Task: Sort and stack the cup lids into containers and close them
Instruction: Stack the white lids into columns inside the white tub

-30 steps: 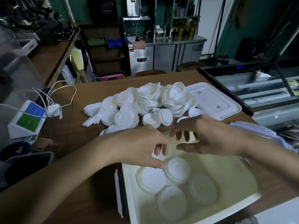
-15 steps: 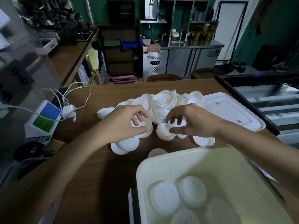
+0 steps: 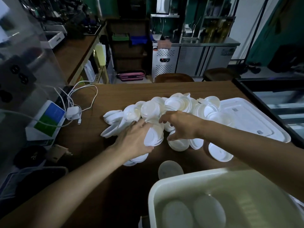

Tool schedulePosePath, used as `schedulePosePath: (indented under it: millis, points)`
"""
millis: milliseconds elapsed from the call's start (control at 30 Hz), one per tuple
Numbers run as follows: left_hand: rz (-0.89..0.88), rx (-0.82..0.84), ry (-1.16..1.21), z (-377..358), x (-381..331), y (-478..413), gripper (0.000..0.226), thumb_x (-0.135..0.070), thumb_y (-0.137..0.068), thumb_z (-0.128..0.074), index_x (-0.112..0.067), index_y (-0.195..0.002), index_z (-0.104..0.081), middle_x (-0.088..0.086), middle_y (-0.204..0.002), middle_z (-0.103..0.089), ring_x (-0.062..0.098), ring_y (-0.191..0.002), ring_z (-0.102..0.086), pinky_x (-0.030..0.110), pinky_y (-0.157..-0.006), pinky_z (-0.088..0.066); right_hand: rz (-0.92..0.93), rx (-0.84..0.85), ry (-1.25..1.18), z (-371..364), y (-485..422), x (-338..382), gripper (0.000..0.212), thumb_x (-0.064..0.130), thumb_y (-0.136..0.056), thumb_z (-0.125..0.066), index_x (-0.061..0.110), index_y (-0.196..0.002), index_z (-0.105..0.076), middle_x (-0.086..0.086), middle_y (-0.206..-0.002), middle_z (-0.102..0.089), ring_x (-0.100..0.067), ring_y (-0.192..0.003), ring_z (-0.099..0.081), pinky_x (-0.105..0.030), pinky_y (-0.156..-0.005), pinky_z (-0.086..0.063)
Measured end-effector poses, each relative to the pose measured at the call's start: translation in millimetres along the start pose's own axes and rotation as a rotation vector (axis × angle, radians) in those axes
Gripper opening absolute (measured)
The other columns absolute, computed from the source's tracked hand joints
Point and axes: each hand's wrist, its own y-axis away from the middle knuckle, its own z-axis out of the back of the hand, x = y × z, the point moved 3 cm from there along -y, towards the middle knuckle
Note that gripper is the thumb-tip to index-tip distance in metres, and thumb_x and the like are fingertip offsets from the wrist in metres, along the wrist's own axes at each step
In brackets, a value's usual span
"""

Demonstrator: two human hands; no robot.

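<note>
dim, soft blur, warped edges

This was a café or drinks shop, judged from its wooden surface [image 3: 128, 94] and what surrounded it. A heap of disposable cup lids [image 3: 177, 104] lay on that surface, with a small blue-and-green counter stand [image 3: 47, 119] at its left edge and a glass display case [image 3: 279, 102] along its right. Beyond its far edge stood stools [image 3: 174, 78] and a stainless-steel under-counter fridge [image 3: 194, 61] topped with bottles [image 3: 213, 33].
</note>
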Motion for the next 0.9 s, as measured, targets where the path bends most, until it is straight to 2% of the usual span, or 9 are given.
schedulePosePath:
  millis: [67, 200, 300, 433, 600, 767, 900]
  points:
    - [0.029, 0.008, 0.104, -1, 6, 0, 0.083, -0.054, -0.079, -0.080, -0.031, -0.150, -0.045, -0.008, -0.138, -0.046, 0.019, -0.130, -0.048, 0.038, -0.099, -0.048, 0.010, -0.008, 0.061, -3, -5, 2, 0.077, 0.036, -0.083, -0.084, 0.023, -0.148, -0.046, 0.003, -0.139, -0.054, -0.019, -0.119, -0.058, -0.030, -0.082, -0.049]
    - [0.058, -0.011, 0.215, 2, 17, 3, 0.081, -0.052, -0.077, -0.084, -0.032, -0.147, -0.048, -0.011, -0.132, -0.044, 0.014, -0.115, -0.053, 0.035, -0.094, -0.049, 0.029, -0.035, 0.144, -6, -16, 5, 0.082, 0.040, -0.081, -0.083, 0.022, -0.150, -0.042, -0.001, -0.144, -0.043, -0.025, -0.127, -0.050, -0.042, -0.094, -0.054]
    - [0.060, -0.034, 0.256, 3, 21, 6, 0.078, -0.051, -0.077, -0.084, -0.034, -0.144, -0.049, -0.015, -0.129, -0.043, 0.010, -0.109, -0.052, 0.033, -0.090, -0.048, 0.051, -0.012, 0.197, -9, -24, 9, 0.093, 0.048, -0.078, -0.084, 0.025, -0.155, -0.036, -0.001, -0.145, -0.038, -0.024, -0.128, -0.046, -0.041, -0.097, -0.051]
    - [0.045, -0.007, 0.281, -2, 23, 9, 0.078, -0.052, -0.077, -0.084, -0.035, -0.144, -0.047, -0.015, -0.135, -0.046, 0.010, -0.121, -0.051, 0.037, -0.097, -0.049, 0.071, 0.036, 0.218, -19, -31, 15, 0.098, 0.051, -0.077, -0.084, 0.028, -0.157, -0.032, 0.001, -0.142, -0.041, -0.022, -0.127, -0.046, -0.040, -0.097, -0.050]
    - [0.040, 0.023, 0.281, -6, 23, 7, 0.077, -0.054, -0.078, -0.082, -0.038, -0.144, -0.045, -0.014, -0.140, -0.051, 0.013, -0.127, -0.050, 0.039, -0.099, -0.049, 0.053, 0.045, 0.102, -22, -31, 15, 0.097, 0.049, -0.074, -0.087, 0.032, -0.154, -0.035, 0.001, -0.137, -0.044, -0.019, -0.126, -0.047, -0.038, -0.100, -0.048]
    - [0.047, 0.022, 0.332, -3, 25, 7, 0.076, -0.060, -0.074, -0.081, -0.043, -0.139, -0.046, -0.017, -0.132, -0.056, 0.009, -0.121, -0.052, 0.036, -0.096, -0.049, 0.030, -0.034, -0.084, -18, -27, 11, 0.083, 0.047, -0.065, -0.094, 0.025, -0.133, -0.051, 0.008, -0.122, -0.051, -0.016, -0.110, -0.054, -0.031, -0.089, -0.048]
    - [0.043, -0.033, 0.382, 8, 20, 9, 0.071, -0.059, -0.072, -0.084, -0.042, -0.134, -0.052, -0.023, -0.122, -0.058, 0.004, -0.115, -0.051, 0.030, -0.090, -0.043, 0.031, -0.047, -0.221, -13, -16, 11, 0.084, 0.043, -0.067, -0.095, 0.024, -0.135, -0.050, 0.014, -0.119, -0.054, -0.002, -0.090, -0.051, -0.011, -0.071, -0.036]
